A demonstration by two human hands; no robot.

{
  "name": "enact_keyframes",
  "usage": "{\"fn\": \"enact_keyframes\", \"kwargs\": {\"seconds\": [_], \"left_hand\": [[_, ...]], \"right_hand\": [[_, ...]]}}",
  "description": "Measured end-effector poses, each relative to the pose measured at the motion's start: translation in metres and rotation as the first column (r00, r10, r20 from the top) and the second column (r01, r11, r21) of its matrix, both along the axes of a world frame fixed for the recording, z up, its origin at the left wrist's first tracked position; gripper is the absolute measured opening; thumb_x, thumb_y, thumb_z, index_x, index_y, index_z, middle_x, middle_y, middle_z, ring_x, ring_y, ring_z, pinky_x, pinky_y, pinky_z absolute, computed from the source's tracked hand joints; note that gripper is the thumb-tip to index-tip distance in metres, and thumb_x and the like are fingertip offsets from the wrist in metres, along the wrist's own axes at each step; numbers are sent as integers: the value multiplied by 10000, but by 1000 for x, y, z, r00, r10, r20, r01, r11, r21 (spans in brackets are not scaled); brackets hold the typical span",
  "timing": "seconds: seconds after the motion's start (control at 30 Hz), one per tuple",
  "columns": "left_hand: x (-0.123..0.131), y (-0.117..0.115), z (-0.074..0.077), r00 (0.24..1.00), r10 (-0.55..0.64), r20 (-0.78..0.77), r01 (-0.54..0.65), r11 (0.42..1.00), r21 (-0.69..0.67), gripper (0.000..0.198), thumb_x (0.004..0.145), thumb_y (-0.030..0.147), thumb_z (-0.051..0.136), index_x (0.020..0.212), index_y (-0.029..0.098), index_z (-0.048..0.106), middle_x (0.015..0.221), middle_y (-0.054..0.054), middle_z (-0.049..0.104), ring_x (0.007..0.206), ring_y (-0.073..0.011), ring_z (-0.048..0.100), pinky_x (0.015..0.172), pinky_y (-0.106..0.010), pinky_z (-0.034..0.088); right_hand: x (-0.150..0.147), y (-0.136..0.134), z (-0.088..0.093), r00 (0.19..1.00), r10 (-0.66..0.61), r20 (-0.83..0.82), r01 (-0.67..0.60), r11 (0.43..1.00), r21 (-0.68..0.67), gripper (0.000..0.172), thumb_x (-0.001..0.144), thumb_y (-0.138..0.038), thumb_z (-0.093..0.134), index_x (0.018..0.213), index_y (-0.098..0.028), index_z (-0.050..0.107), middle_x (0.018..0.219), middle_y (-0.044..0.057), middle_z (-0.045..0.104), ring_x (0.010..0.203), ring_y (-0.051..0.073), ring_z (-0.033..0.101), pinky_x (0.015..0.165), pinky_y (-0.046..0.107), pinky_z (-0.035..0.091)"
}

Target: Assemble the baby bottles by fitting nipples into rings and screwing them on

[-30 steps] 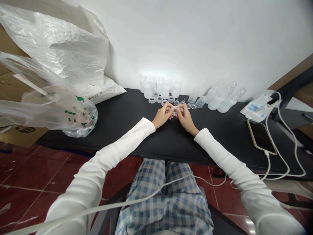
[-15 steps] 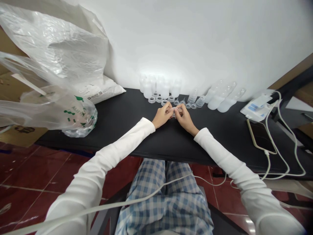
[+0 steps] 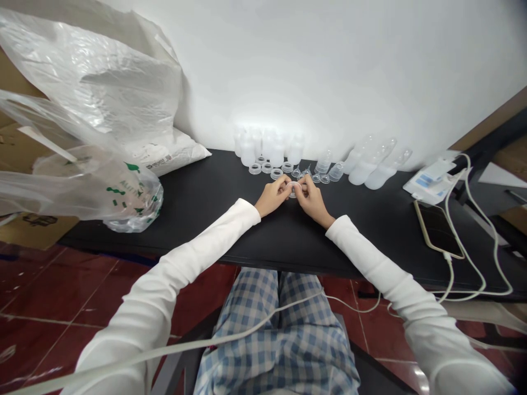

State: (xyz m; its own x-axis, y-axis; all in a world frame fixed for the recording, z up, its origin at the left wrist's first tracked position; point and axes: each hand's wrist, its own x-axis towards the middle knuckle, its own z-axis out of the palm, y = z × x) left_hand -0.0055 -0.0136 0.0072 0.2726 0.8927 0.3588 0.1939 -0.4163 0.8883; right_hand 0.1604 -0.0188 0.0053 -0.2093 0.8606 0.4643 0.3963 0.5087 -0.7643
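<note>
Between my left hand [image 3: 273, 195] and my right hand [image 3: 309, 197] is a small translucent ring cap [image 3: 293, 190], pinched by the fingers of both. The fingers partly cover it, so whether a nipple sits in it cannot be made out. Just beyond my left hand lie several loose ring caps [image 3: 255, 168]. Clear nipples [image 3: 325, 179] rest past my right hand, beside clear dome covers [image 3: 336, 171]. Frosted bottles [image 3: 248, 151] stand upright against the wall. Further right, several bottles with clear domed tops [image 3: 379, 174] lean or lie together.
A clear plastic bag with green print [image 3: 132, 192] and a large white plastic sack [image 3: 123, 82] take up the left of the black table [image 3: 197, 214]. On the right are a phone [image 3: 438, 227], a white packet [image 3: 430, 181] and white cables [image 3: 481, 274]. One cable crosses my lap.
Both hands stay in nearly the same place, with the ring cap between them. The fingers have shifted only slightly, and the view has moved a little.
</note>
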Motion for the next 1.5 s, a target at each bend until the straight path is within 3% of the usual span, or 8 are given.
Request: {"fn": "enact_keyframes", "kwargs": {"seconds": [0.13, 0.3, 0.57, 0.87, 1.13, 1.27, 1.5], "left_hand": [[-1, 2, -3, 996, -39, 80, 45, 996, -74, 247, 941, 424, 613, 884, 212, 501, 633, 56, 598, 564, -96, 595, 618, -213, 476], [-1, 4, -5, 995, -64, 82, 69, 996, -65, 196, 952, 366, 596, 917, 208, 484, 654, 58, 582, 570, -95, 588, 637, -224, 488], [-3, 4, -5, 999, 10, -53, -8, 999, 39, 125, 936, 261, 574, 883, 208, 475, 655, 67, 545, 602, -90, 558, 645, -211, 443], [-5, 4, 0, 995, 22, -100, -8, 990, 139, 137, 928, 229, 580, 847, 205, 472, 623, 76, 479, 575, -79, 488, 599, -197, 389], [-3, 6, -6, 999, -12, -30, 15, 997, 73, 97, 952, 260, 553, 927, 207, 476, 681, 64, 536, 616, -93, 545, 656, -215, 439], [-3, 8, -10, 998, -63, 4, 63, 998, 25, 145, 931, 264, 593, 989, 203, 475, 756, 48, 582, 661, -94, 581, 694, -221, 471], [-1, 7, -10, 1000, -15, -14, 15, 1000, 27, 131, 908, 205, 598, 953, 201, 476, 722, 57, 554, 664, -97, 564, 672, -218, 452]], "right_hand": [[-1, 0, -1, 997, 39, -62, -42, 998, -46, 369, 957, -611, 520, 885, -260, 431, 611, -65, 495, 538, 127, 464, 551, 283, 380], [1, 1, -1, 993, 79, -87, -86, 993, -80, 369, 954, -613, 520, 936, -253, 439, 652, -63, 528, 543, 115, 463, 552, 271, 378], [2, 4, -5, 997, 78, 12, -78, 997, -7, 329, 967, -548, 530, 1023, -224, 537, 660, -50, 542, 566, 119, 502, 579, 263, 391], [1, 8, -11, 985, 138, -108, -146, 987, -73, 386, 942, -622, 562, 980, -244, 497, 694, -26, 624, 627, 158, 632, 620, 300, 497], [1, 4, -6, 990, 86, -110, -93, 994, -59, 401, 950, -638, 549, 983, -238, 550, 687, -30, 581, 590, 137, 556, 593, 288, 452], [2, 6, -7, 984, 114, -141, -126, 989, -81, 414, 935, -641, 569, 1026, -237, 558, 785, -14, 591, 637, 131, 529, 608, 285, 438], [3, 12, -12, 987, 121, -106, -126, 991, -44, 431, 933, -656, 559, 1037, -237, 546, 746, -28, 540, 621, 129, 463, 585, 279, 385]]}}
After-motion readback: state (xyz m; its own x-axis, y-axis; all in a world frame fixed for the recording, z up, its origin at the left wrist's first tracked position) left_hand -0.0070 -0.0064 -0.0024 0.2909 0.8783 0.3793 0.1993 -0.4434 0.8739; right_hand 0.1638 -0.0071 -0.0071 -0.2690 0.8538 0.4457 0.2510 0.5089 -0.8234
